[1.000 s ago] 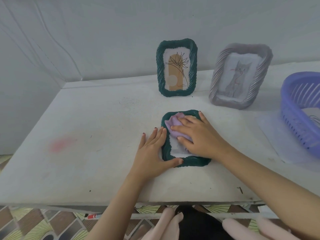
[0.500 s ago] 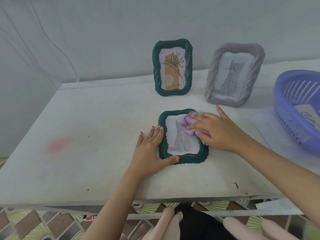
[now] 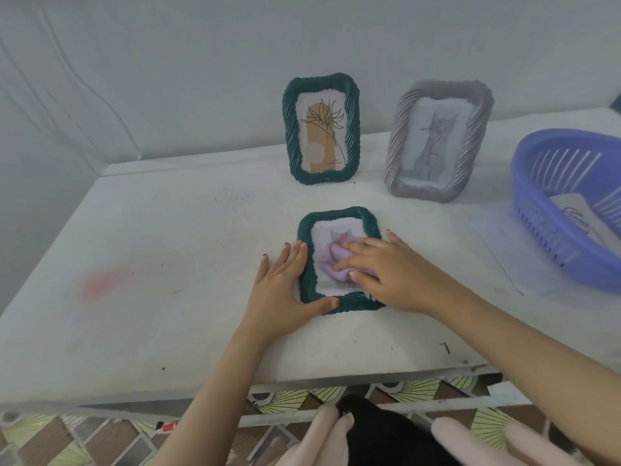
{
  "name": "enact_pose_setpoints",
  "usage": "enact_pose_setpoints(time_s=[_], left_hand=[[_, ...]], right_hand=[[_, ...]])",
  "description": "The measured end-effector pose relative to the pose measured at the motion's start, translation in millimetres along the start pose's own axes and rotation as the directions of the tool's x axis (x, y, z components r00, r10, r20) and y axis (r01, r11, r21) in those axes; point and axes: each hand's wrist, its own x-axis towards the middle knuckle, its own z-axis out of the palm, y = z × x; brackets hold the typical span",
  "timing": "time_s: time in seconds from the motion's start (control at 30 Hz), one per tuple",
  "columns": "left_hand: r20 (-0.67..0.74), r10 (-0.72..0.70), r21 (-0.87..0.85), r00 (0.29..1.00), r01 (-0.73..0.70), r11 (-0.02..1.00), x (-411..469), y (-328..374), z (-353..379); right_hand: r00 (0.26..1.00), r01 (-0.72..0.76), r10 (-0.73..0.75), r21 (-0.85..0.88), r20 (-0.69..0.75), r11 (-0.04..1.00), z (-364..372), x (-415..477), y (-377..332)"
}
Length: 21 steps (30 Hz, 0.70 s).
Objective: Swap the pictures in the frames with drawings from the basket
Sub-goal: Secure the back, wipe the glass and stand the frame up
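White table point(image 3: 168, 297), faint pink smear at left. Left hand point(image 3: 282, 287): flat, fingers together along the left edge of the lying green frame point(image 3: 339, 213), thumb hooked on its lower rim; grips nothing. That frame lies face up at table centre, twisted dark-green border, pale cat drawing under glass. Right hand point(image 3: 393, 274): palm down, pressing a bunched lilac cloth point(image 3: 332, 260) onto the glass. Behind, 2 upright frames: green plant frame point(image 3: 289, 129), then grey cat frame point(image 3: 400, 129). Far right, purple basket point(image 3: 537, 183) holding a drawing point(image 3: 578, 216).
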Motion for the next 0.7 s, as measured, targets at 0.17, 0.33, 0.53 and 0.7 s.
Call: enact_pose_setpoints(time_s=[0.17,0.33,0.53,0.7], left_hand=[[0.013,-0.003,-0.008,1.000,0.003,1.000,-2,1,-2],[0.012,-0.005,0.003,1.000,0.005,1.000,-2,2,-2],[0.015,-0.056,-0.062,0.998,0.057,0.996,-4,9,0],[0.031,-0.071,-0.188,0.997,0.075,0.979,1,14,0]], right_hand=[[0.954,-0.231,0.240,0.071,-0.181,0.970,2,-33,23],[0.822,-0.509,0.475,-0.032,-0.313,0.860,8,-44,47],[0.837,-0.462,0.424,-0.033,-0.346,0.886,15,-43,17],[0.811,-0.469,0.497,0.165,-0.309,0.868,23,-26,-14]])
